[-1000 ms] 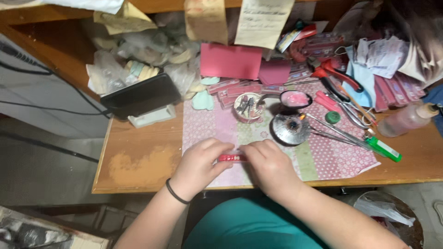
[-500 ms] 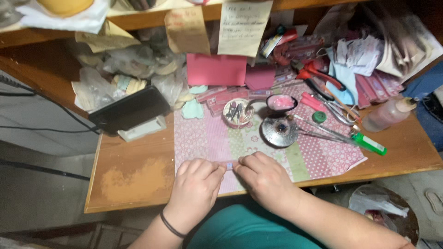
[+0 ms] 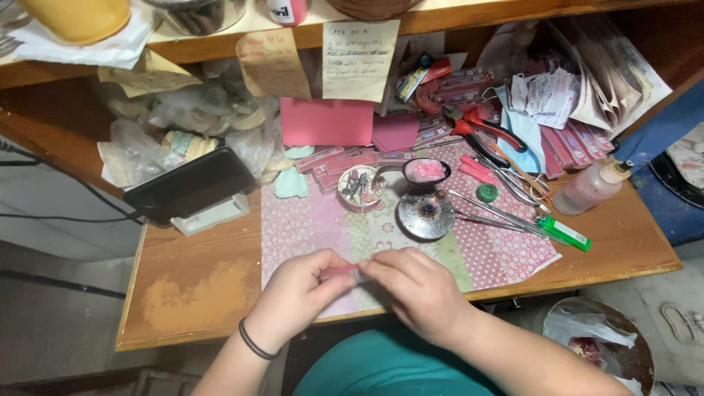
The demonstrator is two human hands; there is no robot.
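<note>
My left hand [image 3: 297, 293] and my right hand [image 3: 414, 290] meet over the front of a pink patterned paper mat [image 3: 484, 253] on a wooden desk [image 3: 191, 286]. Together they pinch a small pink strip [image 3: 341, 272] between their fingertips. A dark band circles my left wrist. Just beyond my hands sit a round metal dish [image 3: 427, 214], a small bowl of pink paste [image 3: 426, 171] and a little round pot of metal bits [image 3: 360, 187].
A black phone [image 3: 189, 185] leans on a white stand at the left. Red pliers [image 3: 480, 128], metal tools, a green lighter [image 3: 565, 233] and a squeeze bottle [image 3: 590, 188] lie at the right. Paper notes hang from the shelf above. A lined bin [image 3: 598, 345] stands at lower right.
The view has shifted, so the desk sits lower and farther back in the picture. My hands stay together on the pink strip, with only slight finger movement.
</note>
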